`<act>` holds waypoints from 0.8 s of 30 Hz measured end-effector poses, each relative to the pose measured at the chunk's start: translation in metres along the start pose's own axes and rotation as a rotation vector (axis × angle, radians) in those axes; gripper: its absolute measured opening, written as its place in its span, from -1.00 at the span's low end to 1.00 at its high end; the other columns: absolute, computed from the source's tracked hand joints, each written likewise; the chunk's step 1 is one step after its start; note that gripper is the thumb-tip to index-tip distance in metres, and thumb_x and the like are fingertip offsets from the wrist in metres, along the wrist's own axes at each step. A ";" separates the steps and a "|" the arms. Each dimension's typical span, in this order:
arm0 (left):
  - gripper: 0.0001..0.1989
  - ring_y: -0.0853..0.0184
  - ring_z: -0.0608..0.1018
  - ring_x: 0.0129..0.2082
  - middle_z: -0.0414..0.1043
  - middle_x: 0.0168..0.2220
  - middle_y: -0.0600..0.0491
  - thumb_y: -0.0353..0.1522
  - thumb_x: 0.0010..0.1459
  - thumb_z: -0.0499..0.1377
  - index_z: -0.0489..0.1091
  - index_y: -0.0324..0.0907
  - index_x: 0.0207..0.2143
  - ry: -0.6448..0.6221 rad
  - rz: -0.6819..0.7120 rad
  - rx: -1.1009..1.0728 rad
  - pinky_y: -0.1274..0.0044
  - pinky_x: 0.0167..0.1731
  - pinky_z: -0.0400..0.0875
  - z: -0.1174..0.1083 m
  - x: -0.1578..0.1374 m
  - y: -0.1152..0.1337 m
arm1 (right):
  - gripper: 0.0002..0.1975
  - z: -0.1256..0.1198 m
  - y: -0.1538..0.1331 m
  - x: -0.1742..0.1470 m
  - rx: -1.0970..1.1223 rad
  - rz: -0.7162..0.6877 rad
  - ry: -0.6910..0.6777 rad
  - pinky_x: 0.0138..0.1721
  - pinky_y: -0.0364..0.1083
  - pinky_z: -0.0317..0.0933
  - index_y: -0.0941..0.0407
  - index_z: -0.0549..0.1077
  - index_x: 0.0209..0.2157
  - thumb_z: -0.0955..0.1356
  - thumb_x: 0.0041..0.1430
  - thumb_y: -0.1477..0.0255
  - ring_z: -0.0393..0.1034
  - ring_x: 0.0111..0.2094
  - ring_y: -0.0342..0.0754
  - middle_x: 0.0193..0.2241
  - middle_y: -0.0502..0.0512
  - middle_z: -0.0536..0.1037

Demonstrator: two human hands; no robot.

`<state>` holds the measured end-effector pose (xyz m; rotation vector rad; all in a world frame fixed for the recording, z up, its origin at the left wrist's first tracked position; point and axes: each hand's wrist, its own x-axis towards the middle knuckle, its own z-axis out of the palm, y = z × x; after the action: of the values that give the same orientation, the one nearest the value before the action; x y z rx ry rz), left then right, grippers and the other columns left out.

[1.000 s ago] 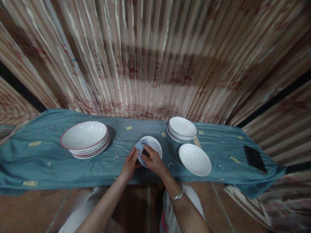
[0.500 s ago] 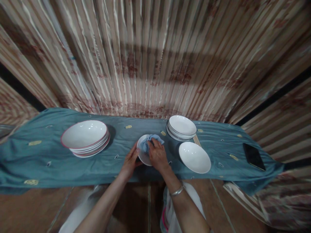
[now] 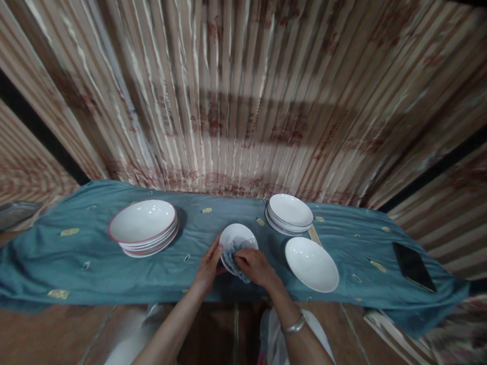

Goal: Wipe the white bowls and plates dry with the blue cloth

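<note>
Since half a second ago, the right hand [image 3: 256,266] has brought the blue rag [image 3: 235,251] from the small bowl's [image 3: 239,233] 1 o'clock rim round to its 5 o'clock side. Head view: the right fingers are bunched narrow on the rag, their tips hard to make out. The left hand [image 3: 208,264] grips the bowl around 8 o'clock, some fingers hidden beneath it. That bowl is at the near middle of the covered desk [image 3: 224,209]. From it, red-rimmed bowls [image 3: 142,219] stand stacked towards 9 o'clock, plates [image 3: 291,209] towards 2, a single bowl [image 3: 312,264] just past 3, and a phone [image 3: 414,266] farther that way. A pale strip [image 3: 315,235] by the plates is partly hidden. Both forearms are cut off at 6 o'clock.
</note>
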<state>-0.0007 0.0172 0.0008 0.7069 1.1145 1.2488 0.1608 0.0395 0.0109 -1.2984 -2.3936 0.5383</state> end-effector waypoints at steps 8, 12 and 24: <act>-0.38 0.02 0.42 0.11 0.28 0.22 -0.05 -0.06 0.00 0.26 0.37 -0.03 0.12 0.007 -0.002 0.013 0.33 -0.25 0.56 0.000 -0.001 0.002 | -0.76 0.009 -0.007 0.009 0.443 -0.054 0.058 -0.28 -0.18 0.30 0.11 0.52 -0.35 0.22 0.22 0.50 0.44 -0.35 -0.11 -0.41 -0.01 0.56; -0.36 0.00 0.34 0.19 0.25 0.24 -0.03 -0.07 -0.01 0.28 0.35 -0.01 0.13 0.011 -0.015 -0.002 0.34 -0.22 0.55 -0.002 0.002 -0.001 | -0.71 0.019 -0.009 0.013 0.563 -0.092 0.158 -0.04 -0.10 0.30 0.08 0.48 -0.07 0.22 0.25 0.44 0.44 -0.09 -0.07 -0.13 0.08 0.55; -0.34 0.00 0.35 0.17 0.24 0.25 -0.06 -0.08 -0.01 0.27 0.32 -0.03 0.16 -0.027 0.005 0.013 0.34 -0.21 0.55 0.000 -0.001 0.001 | -0.59 0.014 -0.001 0.015 -0.047 0.083 0.227 0.17 0.07 0.15 0.14 0.37 0.11 0.18 0.26 0.52 0.25 0.14 0.05 0.14 0.23 0.36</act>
<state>-0.0011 0.0161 0.0022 0.7349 1.1001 1.2339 0.1459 0.0494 0.0007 -1.4036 -2.1861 0.3386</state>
